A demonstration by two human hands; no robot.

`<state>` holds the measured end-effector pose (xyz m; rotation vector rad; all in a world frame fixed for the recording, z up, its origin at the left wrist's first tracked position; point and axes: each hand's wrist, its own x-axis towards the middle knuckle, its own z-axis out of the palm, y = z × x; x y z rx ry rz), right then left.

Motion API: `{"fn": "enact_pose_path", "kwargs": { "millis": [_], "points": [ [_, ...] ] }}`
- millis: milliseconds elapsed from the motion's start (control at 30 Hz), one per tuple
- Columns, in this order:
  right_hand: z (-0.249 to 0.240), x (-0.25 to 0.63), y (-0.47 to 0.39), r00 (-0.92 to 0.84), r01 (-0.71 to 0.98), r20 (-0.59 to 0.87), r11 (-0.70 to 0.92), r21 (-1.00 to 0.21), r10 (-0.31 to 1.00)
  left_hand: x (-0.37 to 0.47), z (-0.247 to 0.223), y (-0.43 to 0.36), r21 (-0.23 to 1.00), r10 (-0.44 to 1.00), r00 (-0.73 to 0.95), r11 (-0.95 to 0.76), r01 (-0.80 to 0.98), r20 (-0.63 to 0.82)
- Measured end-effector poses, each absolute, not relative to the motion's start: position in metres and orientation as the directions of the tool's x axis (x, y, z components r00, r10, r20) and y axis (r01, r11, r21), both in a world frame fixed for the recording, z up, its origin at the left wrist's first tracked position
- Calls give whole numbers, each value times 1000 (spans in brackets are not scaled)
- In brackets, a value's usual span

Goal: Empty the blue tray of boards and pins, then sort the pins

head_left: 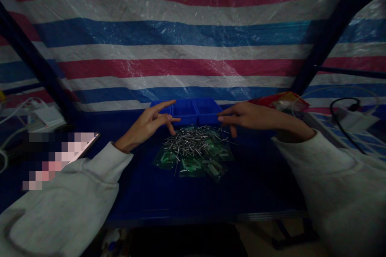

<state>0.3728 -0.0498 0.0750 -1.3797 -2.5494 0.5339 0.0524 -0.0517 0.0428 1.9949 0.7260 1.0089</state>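
Note:
My left hand [149, 123] is at the left end of a row of blue plastic bins [189, 119]. Its fingers are spread, with the index finger stretched across the leftmost bin. At the right end of the row, my right hand [245, 115] has its fingers apart, index and thumb tips close to the bin's edge; whether they touch it I cannot tell. Between and below the hands lies a heap of thin silver metal pins [189, 141] that look like blind rivets. Small clear bags with green on them [191, 166] stick out from under the heap.
The blue tabletop [187, 196] carries everything. A phone-like device [95, 138], partly blurred out, lies left. White adapters and cables [50, 116] are at far left, another adapter [352, 122] at right. A red packet [280, 100] sits behind my right hand. Striped sheeting [193, 32] hangs behind.

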Motion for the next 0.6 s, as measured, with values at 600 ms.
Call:
{"fn": "enact_pose_path", "kwargs": {
  "millis": [600],
  "points": [
    [76, 367, -53, -512, 822, 6, 491, -287, 859, 51, 47, -56, 665, 679, 512, -704, 250, 527]
  ]
}}
